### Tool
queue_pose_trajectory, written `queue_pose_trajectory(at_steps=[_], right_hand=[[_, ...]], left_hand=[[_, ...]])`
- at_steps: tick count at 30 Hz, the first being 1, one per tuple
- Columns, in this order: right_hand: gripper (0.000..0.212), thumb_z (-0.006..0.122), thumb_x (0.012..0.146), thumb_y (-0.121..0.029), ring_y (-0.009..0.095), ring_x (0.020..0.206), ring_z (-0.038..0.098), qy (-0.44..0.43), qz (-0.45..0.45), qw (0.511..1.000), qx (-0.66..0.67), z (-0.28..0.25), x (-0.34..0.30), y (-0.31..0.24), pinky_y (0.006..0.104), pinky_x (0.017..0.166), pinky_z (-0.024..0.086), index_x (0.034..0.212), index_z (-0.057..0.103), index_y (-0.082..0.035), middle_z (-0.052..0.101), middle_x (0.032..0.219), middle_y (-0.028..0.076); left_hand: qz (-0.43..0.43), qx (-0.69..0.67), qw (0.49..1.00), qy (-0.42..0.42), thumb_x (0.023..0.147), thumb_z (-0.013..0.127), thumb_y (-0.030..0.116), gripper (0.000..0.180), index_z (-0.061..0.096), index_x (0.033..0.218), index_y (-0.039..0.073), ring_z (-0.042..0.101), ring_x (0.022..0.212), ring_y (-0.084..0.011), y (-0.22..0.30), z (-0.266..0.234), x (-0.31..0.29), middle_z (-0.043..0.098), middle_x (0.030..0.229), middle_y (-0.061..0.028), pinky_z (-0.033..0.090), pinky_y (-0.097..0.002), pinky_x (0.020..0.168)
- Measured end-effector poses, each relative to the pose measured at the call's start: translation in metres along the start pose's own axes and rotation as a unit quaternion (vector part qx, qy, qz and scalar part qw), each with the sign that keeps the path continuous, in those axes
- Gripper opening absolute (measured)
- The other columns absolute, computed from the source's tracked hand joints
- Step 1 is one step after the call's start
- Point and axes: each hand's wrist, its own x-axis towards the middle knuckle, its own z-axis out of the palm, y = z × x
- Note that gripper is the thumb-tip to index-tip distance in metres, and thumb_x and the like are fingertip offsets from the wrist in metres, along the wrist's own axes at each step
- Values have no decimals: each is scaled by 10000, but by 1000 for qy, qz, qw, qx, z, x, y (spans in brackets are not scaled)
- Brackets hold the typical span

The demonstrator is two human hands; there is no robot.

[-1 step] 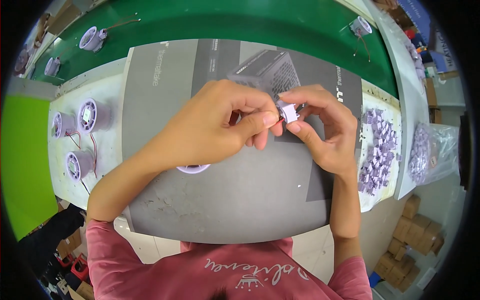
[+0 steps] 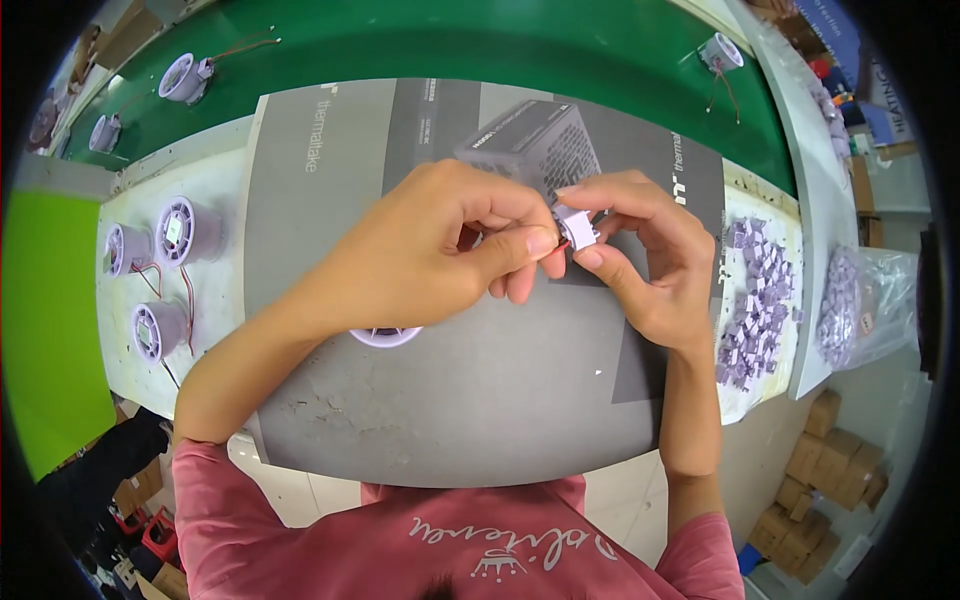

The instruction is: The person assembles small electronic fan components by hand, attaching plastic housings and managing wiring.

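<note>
My left hand (image 2: 450,245) pinches a short red wire (image 2: 562,246) between thumb and forefinger, close against a small pale-lilac plastic connector housing (image 2: 578,229). Between the thumb and forefinger of my right hand (image 2: 660,260) sits that housing, held above the grey printed mat. The wire meets the housing's left side; how far it goes in cannot be made out. Partly hidden under my left wrist, a round lilac fan unit (image 2: 386,337) rests on the mat (image 2: 480,420).
Three round lilac fan units with wires, one of them a fan (image 2: 188,230), stand on the white surface at left. A heap of small lilac housings (image 2: 757,310) lies at right, beside a clear plastic bag (image 2: 870,305). More units sit on the green belt (image 2: 450,40) beyond.
</note>
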Motion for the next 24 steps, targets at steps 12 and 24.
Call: queue_pose_trajectory(at_steps=[12,24], right_hand=[[277,792,762,-28,186,772,640,-47,17,998,-26,-1,-3,-1,282,630,511,1026,711,-30,706,923,75],[302,796,724,-35,263,849,604,-104,-6,986,-132,-3,-2,2,345,745,509,1003,681,-51,668,961,74]], left_hand=[[-69,-16,994,81,910,727,172,199,630,940,1,637,685,-120,7,4,-1,707,752,-69,498,-267,646],[-38,275,957,80,745,824,99,456,556,1114,83,599,576,-249,4,-1,-10,722,723,-46,428,-332,578]])
